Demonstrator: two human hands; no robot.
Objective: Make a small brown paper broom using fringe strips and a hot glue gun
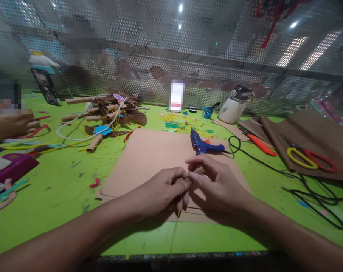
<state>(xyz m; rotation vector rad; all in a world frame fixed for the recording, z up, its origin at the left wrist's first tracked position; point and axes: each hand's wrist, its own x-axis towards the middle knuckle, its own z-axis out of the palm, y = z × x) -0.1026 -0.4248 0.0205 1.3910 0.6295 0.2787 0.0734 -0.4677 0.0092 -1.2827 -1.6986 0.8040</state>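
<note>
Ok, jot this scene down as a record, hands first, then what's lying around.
Left hand: pinching a small brown piece
Right hand: fingertips at the same piece
Yellow thread: hanging below the hands
Tan paper: under the hands, on the green table
Glue gun: blue, at the paper's far right corner
Scissors: on dark brown sheet, right
Other person's hand: far left

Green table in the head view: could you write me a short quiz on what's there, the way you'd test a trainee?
1. Multiple choice: what colour is the glue gun? (a) white (b) blue (c) red
2. True or false: the scissors lie to the right of the glue gun.
3. Fill in the blank: a thin ___ strand hangs below the left hand.

Key: 1 b; 2 true; 3 yellow.
</note>
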